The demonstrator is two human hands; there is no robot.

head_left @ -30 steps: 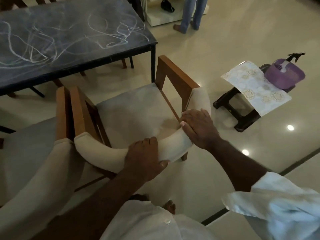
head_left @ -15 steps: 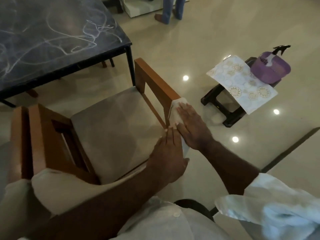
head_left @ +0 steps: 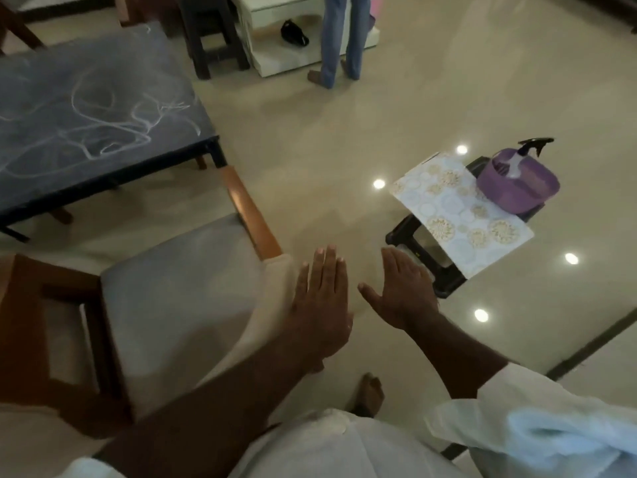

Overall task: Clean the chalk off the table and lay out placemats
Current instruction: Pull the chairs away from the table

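You are holding your left hand (head_left: 320, 305) flat, with the fingers straight and pressed together and nothing in its grasp. It is lying along the cream padded backrest (head_left: 275, 281) of the brown wooden chair with the grey seat cushion (head_left: 179, 288); you cannot tell whether the palm is touching the padding. You are holding your right hand (head_left: 403, 294) just beside the left, apart from it. Its fingers are straight, its thumb is spread wide, and it is gripping nothing while hovering over the glossy beige tiled floor (head_left: 344, 160). The dark rectangular table with the black frame (head_left: 31, 98) is standing beyond the chair, and the white chalk scribbles (head_left: 113, 132) are covering its top, running densest toward its near right corner. The pale placemat with gold circular motifs (head_left: 458, 212) is lying on the low black stool (head_left: 424, 270) to your right, well apart from the table, and is overhanging the stool's near edge. The round purple plastic tub (head_left: 517, 184) is sitting at the stool's far right corner, against the placemat's far right edge, and is carrying a spray bottle with a black trigger (head_left: 527, 150). A second person in blue trousers (head_left: 341, 36) is standing at the far side of the floor, near a dark square stool (head_left: 213, 39).
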